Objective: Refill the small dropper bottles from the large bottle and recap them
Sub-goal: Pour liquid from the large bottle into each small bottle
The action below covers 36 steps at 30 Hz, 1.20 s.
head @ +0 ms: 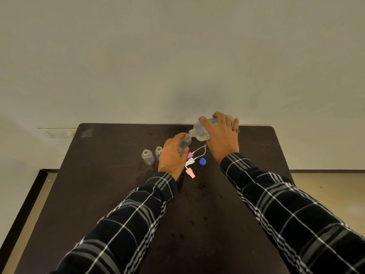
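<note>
Two uncapped small bottles (153, 156) stand on the surface (102, 194) beside the left hand (172, 156), which grips a tilted dropper bottle (185, 144) while the right hand (222, 133) clasps the large bottle (201, 130) mouth-to-mouth, so any wobble likely spills liquid.

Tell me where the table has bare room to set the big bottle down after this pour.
Right of the blue cap, out to the table edge, is bare; so is the near half under the sleeves. It is crowded between the hands: pink and white dropper caps lie there, and two open small bottles stand beside the left hand.
</note>
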### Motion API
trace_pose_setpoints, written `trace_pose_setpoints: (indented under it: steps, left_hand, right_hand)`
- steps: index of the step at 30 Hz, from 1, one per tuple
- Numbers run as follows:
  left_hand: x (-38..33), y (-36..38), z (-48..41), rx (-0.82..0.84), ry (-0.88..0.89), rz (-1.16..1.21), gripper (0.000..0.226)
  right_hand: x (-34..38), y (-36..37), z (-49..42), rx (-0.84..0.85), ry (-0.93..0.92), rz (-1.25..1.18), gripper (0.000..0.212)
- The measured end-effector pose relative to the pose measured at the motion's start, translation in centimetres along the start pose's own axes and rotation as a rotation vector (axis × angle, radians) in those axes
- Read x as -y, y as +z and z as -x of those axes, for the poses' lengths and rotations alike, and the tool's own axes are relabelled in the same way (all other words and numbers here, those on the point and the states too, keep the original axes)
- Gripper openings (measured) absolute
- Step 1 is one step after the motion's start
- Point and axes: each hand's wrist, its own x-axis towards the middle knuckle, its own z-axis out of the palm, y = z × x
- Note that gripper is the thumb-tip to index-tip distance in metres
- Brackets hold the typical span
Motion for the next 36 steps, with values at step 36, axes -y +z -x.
trace_pose_setpoints:
  steps: [36]
  left_hand:
    - [-0.9,-1.8,0.2,0.088,-0.029,-0.083,0.052]
  right_hand:
    - [0.2,0.1,0.0,0.027,-0.013,0.026,0.074]
